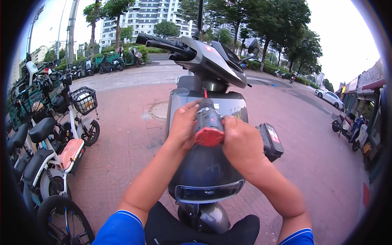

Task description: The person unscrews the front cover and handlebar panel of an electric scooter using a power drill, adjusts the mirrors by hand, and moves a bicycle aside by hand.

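My left hand [183,126] wraps along the left side of a black, grey and red power drill [208,122], its fingers pressed near the chuck. My right hand [245,143] grips the drill from the right, with the black battery [270,141] jutting out beside it. A thin red shaft [205,93] runs from the drill's front to the dark grey scooter's front panel [230,102], just below the steering column. Whether its tip is inside the panel I cannot tell. The scooter's handlebar [206,57] stands above, and its headlight [208,190] is below my hands.
Parked white and green bikes and scooters [61,159] crowd the left. A parked scooter [349,130] stands by shopfronts on the right, with a white car [328,98] behind it. Red paving [114,163] with a round manhole cover [159,110] lies around the scooter. Trees and buildings line the back.
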{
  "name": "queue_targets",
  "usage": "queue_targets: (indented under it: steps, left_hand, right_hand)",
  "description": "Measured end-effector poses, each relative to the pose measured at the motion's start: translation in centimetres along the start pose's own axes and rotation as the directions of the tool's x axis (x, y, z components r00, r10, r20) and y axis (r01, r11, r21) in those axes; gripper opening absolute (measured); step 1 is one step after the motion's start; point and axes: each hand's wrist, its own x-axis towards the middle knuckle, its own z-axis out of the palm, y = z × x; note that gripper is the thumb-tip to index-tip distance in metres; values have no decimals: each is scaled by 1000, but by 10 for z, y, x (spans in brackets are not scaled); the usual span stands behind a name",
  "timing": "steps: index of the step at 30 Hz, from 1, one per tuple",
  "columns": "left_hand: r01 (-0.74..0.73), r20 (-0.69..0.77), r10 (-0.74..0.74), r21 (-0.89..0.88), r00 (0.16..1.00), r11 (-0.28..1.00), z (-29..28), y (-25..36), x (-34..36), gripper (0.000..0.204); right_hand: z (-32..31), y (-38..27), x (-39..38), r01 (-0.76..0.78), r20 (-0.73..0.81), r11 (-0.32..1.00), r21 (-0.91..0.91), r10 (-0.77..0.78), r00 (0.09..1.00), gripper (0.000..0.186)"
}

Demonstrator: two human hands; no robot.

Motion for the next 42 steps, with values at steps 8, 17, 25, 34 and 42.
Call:
queue_targets:
  steps: [8, 17, 25, 34, 42]
  left_hand:
    - [-44, 65, 39, 82, 997, 996, -34, 17, 38, 37]
    - [-98, -41, 101, 79, 994, 992, -47, 30, 23, 38]
    - [-64, 37, 61, 84, 997, 994, -48, 38, 35, 38]
    - [-42, 76, 39, 46, 996, 998, -53, 37, 35, 37]
    - [-62, 58, 61, 10, 996, 998, -60, 35, 39, 38]
  right_hand:
    - [7, -33, 30, -30, 239, 999, -21, 35, 970, 19]
    - [25, -48, 47, -71, 280, 996, -53, 83, 956, 14]
    - [17, -54, 64, -77, 333, 987, -139, 120, 935, 13]
    - [11, -59, 69, -65, 347, 988, -138, 109, 931, 13]
    - [3, -65, 80, -60, 441, 990, -128, 111, 891, 13]
